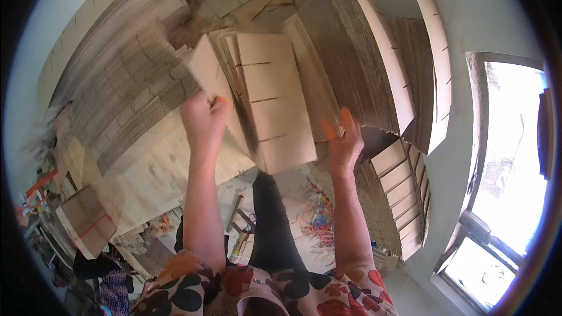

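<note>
My left hand (202,120) is closed around the lower edge of a tilted, slotted cardboard divider (208,67); orange covers its thumb tip. Beside that piece, a small bundle of slotted cardboard dividers (275,99) leans in the middle, its front sheet showing three short slits. To the right of the bundle is my right hand (344,149), its orange-covered fingertips spread and slightly blurred. Those fingers are close to the lower end of a blurred cardboard sheet (313,67); whether they touch it, I cannot tell.
Tall stacks of cardboard (129,76) rise on the left, with another dense stack (351,52) on the right. A pale wooden board (152,169) lies below the left stack. Coloured strings (319,216) litter the floor. A bright window (509,140) is set in the right wall.
</note>
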The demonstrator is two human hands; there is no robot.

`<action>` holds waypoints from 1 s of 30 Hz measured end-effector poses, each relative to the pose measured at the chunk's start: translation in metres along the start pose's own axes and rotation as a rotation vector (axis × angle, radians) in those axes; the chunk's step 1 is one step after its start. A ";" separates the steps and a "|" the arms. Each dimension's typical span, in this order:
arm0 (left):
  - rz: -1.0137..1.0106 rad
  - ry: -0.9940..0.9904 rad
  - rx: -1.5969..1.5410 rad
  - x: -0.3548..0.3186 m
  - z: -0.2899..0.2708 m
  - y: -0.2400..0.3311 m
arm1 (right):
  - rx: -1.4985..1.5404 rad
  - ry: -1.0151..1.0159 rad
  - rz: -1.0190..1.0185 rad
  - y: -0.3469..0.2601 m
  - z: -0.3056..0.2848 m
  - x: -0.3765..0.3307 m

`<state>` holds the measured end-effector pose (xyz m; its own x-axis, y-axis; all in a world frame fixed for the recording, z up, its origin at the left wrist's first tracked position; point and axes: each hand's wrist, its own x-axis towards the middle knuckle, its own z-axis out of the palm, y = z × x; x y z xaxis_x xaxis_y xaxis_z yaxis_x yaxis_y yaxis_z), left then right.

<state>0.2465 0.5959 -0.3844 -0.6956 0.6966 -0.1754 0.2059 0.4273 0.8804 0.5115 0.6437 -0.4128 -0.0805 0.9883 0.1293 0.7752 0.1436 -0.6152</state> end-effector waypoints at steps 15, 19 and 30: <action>0.026 0.184 -0.141 0.002 -0.069 0.072 | 0.356 -0.089 0.720 0.000 0.039 -0.043; 0.075 0.338 -0.396 -0.007 -0.086 0.093 | 0.845 0.032 1.043 0.013 0.048 -0.073; -0.284 -0.328 -0.299 0.041 0.022 0.046 | 1.695 -0.346 1.259 0.047 0.056 -0.068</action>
<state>0.2425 0.6568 -0.3612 -0.4335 0.7418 -0.5117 -0.1980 0.4755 0.8571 0.5184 0.5856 -0.4936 -0.3377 0.5080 -0.7923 -0.6572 -0.7299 -0.1879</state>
